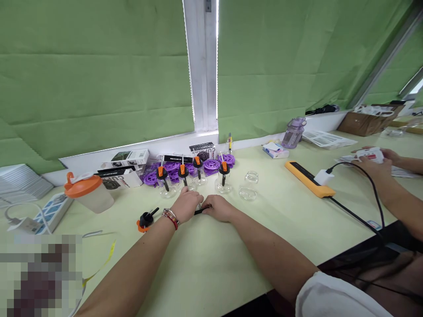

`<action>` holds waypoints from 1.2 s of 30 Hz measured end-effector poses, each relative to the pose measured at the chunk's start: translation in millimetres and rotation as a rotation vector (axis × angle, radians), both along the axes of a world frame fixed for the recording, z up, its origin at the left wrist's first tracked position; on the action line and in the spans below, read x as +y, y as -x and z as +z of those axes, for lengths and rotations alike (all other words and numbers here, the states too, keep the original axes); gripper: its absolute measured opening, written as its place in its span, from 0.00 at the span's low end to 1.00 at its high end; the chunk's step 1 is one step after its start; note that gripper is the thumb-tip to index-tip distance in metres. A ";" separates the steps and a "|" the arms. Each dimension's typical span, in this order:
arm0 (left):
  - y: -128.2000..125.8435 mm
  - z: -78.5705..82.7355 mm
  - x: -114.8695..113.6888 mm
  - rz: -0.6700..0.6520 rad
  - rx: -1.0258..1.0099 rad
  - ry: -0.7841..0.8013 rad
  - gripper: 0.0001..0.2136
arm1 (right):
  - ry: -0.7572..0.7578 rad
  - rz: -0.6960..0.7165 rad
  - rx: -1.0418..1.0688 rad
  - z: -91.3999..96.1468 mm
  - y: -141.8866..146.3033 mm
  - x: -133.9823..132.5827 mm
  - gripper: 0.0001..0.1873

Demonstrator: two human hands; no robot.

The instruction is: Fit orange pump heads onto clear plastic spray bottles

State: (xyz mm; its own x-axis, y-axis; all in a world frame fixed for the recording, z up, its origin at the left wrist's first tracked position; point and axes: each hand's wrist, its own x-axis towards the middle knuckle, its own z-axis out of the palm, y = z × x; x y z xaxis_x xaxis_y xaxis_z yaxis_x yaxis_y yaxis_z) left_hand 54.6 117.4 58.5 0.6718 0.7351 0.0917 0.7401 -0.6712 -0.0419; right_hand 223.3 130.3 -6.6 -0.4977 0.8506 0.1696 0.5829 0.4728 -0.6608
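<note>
My left hand (187, 205), with bracelets at the wrist, is closed over the left end of a small thin black piece (198, 211) low over the table. My right hand (218, 208) pinches the other end; the fingers hide most of the piece. Just beyond stand several small clear glass jars (224, 186) with black lids, orange flip parts and straws. To their right is a glass jar without a lid (248, 190). Left of my left wrist lies a loose black lid (146, 220) with an orange part.
Purple openwork plastic parts (172, 167) and cup holder boxes (120, 179) lie behind the jars. An orange-lidded tumbler (95, 193) and a white power strip (56, 211) are left. An orange power strip (309, 178) lies right, near another person's hands (373, 163) holding a white item.
</note>
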 end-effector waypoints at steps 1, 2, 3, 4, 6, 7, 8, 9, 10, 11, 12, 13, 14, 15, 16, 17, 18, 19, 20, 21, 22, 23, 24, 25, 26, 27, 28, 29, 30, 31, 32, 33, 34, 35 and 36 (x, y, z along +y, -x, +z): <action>-0.1 -0.3 0.1 -0.002 -0.002 -0.005 0.12 | 0.003 -0.005 0.001 0.1 0.0 -0.1 0.09; -0.2 -0.6 0.2 -0.005 -0.003 -0.010 0.12 | 0.007 -0.010 0.003 0.2 0.1 -0.1 0.09; -0.2 -0.9 0.4 -0.007 -0.005 -0.014 0.12 | 0.011 -0.012 0.005 0.3 0.1 -0.1 0.09; -0.3 -1.1 0.6 -0.008 -0.008 -0.018 0.12 | 0.015 -0.015 0.008 0.4 0.1 -0.2 0.09; -0.7 -1.3 0.9 -0.014 -0.016 -0.022 0.12 | 0.027 -0.031 0.023 0.4 0.3 -0.3 0.10; -1.2 -1.3 1.0 -0.017 -0.022 -0.021 0.12 | 0.034 -0.049 0.037 0.0 0.7 -0.4 0.10; -1.9 -1.2 0.9 -0.020 -0.028 -0.021 0.12 | 0.042 -0.070 0.058 -0.6 1.4 -0.3 0.10; -2.9 -0.9 0.9 -0.023 -0.033 -0.021 0.12 | 0.051 -0.091 0.084 -1.5 2.4 0.0 0.10; -4.0 -0.7 0.8 -0.025 -0.036 -0.023 0.12 | 0.062 -0.108 0.115 -2.7 3.8 0.4 0.09; -5.1 -0.4 0.7 -0.026 -0.035 -0.026 0.12 | 0.073 -0.117 0.148 -4.1 5.4 1.0 0.09; -6.2 -0.2 0.7 -0.027 -0.033 -0.030 0.11 | 0.084 -0.120 0.178 -5.6 7.3 1.8 0.09; -7.0 -0.2 0.7 -0.027 -0.030 -0.035 0.10 | 0.096 -0.117 0.204 -7.1 9.1 2.6 0.08; -7.5 -0.5 0.7 -0.027 -0.031 -0.038 0.10 | 0.107 -0.114 0.226 -8.4 10.7 3.5 0.08; -7.6 -1.0 0.9 -0.026 -0.037 -0.039 0.10 | 0.116 -0.110 0.244 -9.3 12.1 4.3 0.07; -7.0 -1.9 1.0 -0.022 -0.048 -0.037 0.10 | 0.128 -0.109 0.259 -10.0 13.0 5.0 0.07; -5.8 -3.1 1.2 -0.014 -0.062 -0.031 0.10 | 0.142 -0.110 0.272 -10.1 13.3 5.6 0.07; -4.0 -4.6 1.4 0.000 -0.077 -0.022 0.12 | 0.160 -0.110 0.284 -9.9 13.2 6.0 0.07; -1.5 -6.4 1.5 0.022 -0.092 -0.014 0.13 | 0.181 -0.111 0.293 -9.4 12.7 6.3 0.08; 1.5 -8.2 1.5 0.053 -0.106 -0.007 0.15 | 0.205 -0.113 0.301 -8.6 11.9 6.5 0.09; 5.0 -10.0 1.3 0.086 -0.117 -0.003 0.16 | 0.227 -0.117 0.311 -7.7 10.9 6.6 0.09; 8.6 -11.7 0.9 0.118 -0.125 -0.003 0.17 | 0.246 -0.118 0.324 -6.9 10.0 6.6 0.10; 12.2 -13.2 0.2 0.144 -0.131 -0.004 0.17 | 0.259 -0.118 0.338 -6.1 9.2 6.7 0.10; 15.4 -14.5 -0.8 0.160 -0.135 -0.006 0.17 | 0.268 -0.117 0.351 -5.5 8.6 6.7 0.10; 18.2 -15.7 -2.1 0.165 -0.136 -0.007 0.16 | 0.271 -0.119 0.359 -5.2 8.2 6.9 0.10; 20.2 -16.6 -3.7 0.160 -0.132 -0.009 0.16 | 0.270 -0.118 0.363 -5.1 8.0 7.3 0.10; 21.4 -17.6 -5.4 0.152 -0.127 -0.012 0.16 | 0.265 -0.120 0.362 -5.5 7.9 7.8 0.10; 21.8 -18.5 -7.3 0.142 -0.119 -0.017 0.16 | 0.258 -0.123 0.360 -6.2 7.9 8.5 0.09; 21.4 -19.5 -9.2 0.132 -0.110 -0.021 0.16 | 0.249 -0.129 0.360 -7.2 7.9 9.4 0.09; 20.5 -20.6 -11.1 0.123 -0.099 -0.024 0.17 | 0.242 -0.135 0.364 -8.4 8.0 10.4 0.09; 19.1 -21.8 -12.8 0.116 -0.090 -0.026 0.17 | 0.238 -0.142 0.371 -9.8 7.9 11.5 0.10; 17.5 -23.1 -14.5 0.110 -0.083 -0.026 0.18 | 0.238 -0.149 0.380 -11.1 7.7 12.5 0.10; 16.0 -24.4 -15.9 0.105 -0.078 -0.026 0.18 | 0.241 -0.155 0.388 -12.3 7.4 13.5 0.10; 14.7 -25.6 -17.3 0.100 -0.074 -0.025 0.18 | 0.247 -0.160 0.393 -13.2 6.9 14.2 0.10; 13.7 -26.9 -18.5 0.095 -0.072 -0.027 0.18 | 0.254 -0.161 0.394 -13.8 6.4 14.8 0.10; 13.1 -28.0 -19.6 0.090 -0.072 -0.031 0.18 | 0.261 -0.159 0.389 -13.9 5.7 15.2 0.10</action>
